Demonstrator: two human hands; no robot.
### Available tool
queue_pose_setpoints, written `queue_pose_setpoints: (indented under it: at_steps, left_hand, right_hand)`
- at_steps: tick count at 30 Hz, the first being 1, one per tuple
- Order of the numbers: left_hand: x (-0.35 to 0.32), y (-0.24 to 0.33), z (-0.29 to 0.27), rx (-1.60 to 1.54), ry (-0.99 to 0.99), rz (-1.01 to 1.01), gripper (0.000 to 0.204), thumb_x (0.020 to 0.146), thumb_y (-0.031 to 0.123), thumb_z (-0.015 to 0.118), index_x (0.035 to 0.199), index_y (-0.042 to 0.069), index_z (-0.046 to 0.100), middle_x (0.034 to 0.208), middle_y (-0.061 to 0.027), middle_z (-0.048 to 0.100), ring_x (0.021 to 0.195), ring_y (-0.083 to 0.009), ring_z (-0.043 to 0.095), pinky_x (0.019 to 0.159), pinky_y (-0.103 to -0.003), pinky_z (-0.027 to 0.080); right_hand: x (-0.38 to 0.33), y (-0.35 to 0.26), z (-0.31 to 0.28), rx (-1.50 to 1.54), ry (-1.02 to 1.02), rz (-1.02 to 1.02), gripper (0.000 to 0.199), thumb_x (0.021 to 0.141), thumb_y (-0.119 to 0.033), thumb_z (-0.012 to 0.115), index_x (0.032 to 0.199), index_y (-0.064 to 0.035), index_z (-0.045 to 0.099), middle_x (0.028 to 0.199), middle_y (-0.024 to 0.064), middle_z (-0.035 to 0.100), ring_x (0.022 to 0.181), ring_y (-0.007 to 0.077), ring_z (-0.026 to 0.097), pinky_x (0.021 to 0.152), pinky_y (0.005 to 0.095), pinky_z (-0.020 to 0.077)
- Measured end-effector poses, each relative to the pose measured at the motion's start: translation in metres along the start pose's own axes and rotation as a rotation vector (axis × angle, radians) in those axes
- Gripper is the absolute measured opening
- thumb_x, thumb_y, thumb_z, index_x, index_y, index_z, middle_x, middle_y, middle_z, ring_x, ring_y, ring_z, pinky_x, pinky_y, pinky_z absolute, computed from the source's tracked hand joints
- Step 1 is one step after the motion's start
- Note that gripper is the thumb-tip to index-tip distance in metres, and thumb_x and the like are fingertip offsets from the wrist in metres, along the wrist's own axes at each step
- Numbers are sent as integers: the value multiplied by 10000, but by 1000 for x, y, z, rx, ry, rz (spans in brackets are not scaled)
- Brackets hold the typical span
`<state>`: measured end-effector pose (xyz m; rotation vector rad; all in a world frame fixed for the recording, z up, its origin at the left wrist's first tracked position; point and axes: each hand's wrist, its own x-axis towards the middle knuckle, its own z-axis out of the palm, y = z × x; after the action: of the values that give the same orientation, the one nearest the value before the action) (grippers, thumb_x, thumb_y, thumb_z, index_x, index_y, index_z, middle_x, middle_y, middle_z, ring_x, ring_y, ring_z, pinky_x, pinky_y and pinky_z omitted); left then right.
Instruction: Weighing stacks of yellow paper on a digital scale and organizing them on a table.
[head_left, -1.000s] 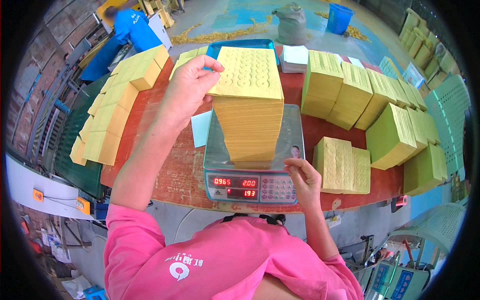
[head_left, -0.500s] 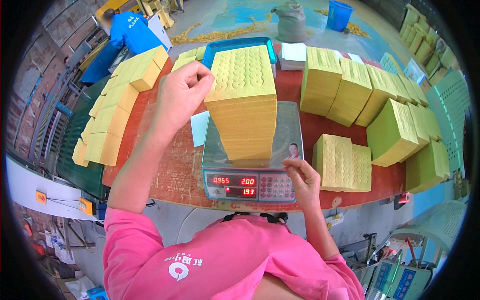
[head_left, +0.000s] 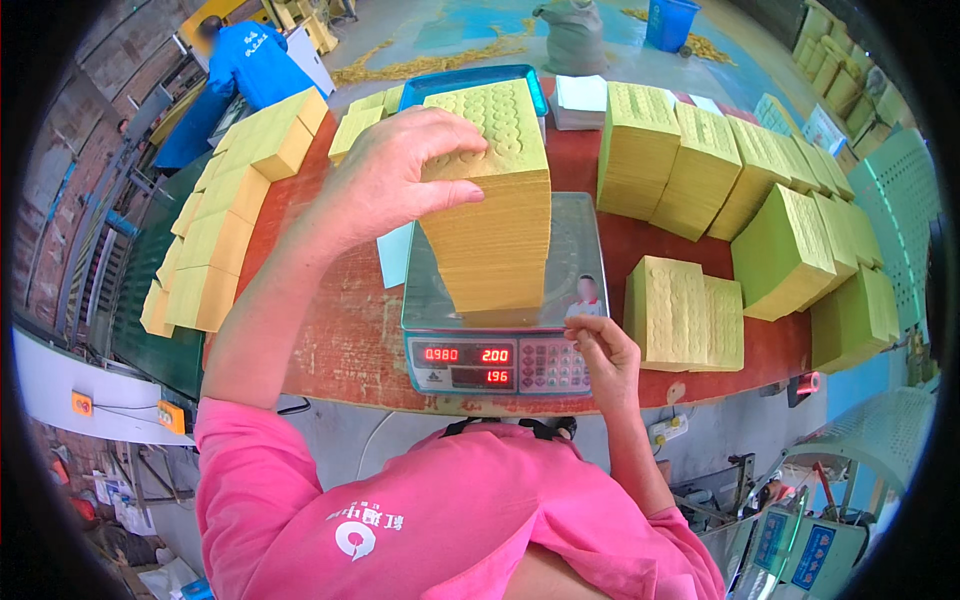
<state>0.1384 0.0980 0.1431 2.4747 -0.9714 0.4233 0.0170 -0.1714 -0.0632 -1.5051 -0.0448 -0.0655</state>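
Note:
A tall stack of yellow embossed paper [head_left: 500, 240] stands on a digital scale [head_left: 470, 365] with red lit digits. My left hand [head_left: 395, 180] reaches over the stack's top left corner, with its fingertips on the top sheet and the thumb against the side, pinching the uppermost sheets. My right hand [head_left: 605, 355] rests at the scale's front right corner beside the keypad. Its fingers are curled and nothing shows in them. Just right of that hand lies a low pile of the same yellow paper [head_left: 685, 310].
The scale sits on a red table [head_left: 340, 330]. Several yellow paper stacks line the right side [head_left: 780, 240] and the left edge [head_left: 220, 240]. A blue tray [head_left: 470, 80] is behind the scale. A person in blue [head_left: 250, 60] works at the far left.
My left hand has moved from the stack's left edge onto its top corner. The stack looks slightly taller and the scale's digits have changed. My right hand has stayed put.

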Motion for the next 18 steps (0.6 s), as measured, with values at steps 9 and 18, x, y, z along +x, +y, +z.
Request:
queue_pose_setpoints:
  at_steps: [9, 18]
  left_hand:
    - [0, -3, -4, 174, 19, 179, 294, 806, 113, 740, 1083, 23, 696, 1068, -118, 709, 1013, -294, 668, 879, -365, 532]
    - [-28, 77, 12, 427, 315, 498, 205, 803, 66, 672, 989, -21, 672, 1014, -150, 688, 922, -286, 683, 797, -385, 572]
  right_hand:
    - [-1, -5, 4, -5, -10, 2, 183, 953, 20, 535, 1064, 9, 679, 966, 28, 675, 909, 92, 635, 791, 240, 498]
    - [18, -91, -7, 568, -265, 47, 462, 1034, -322, 451, 1342, 19, 492, 1199, 135, 637, 1035, 202, 643, 885, 350, 526]
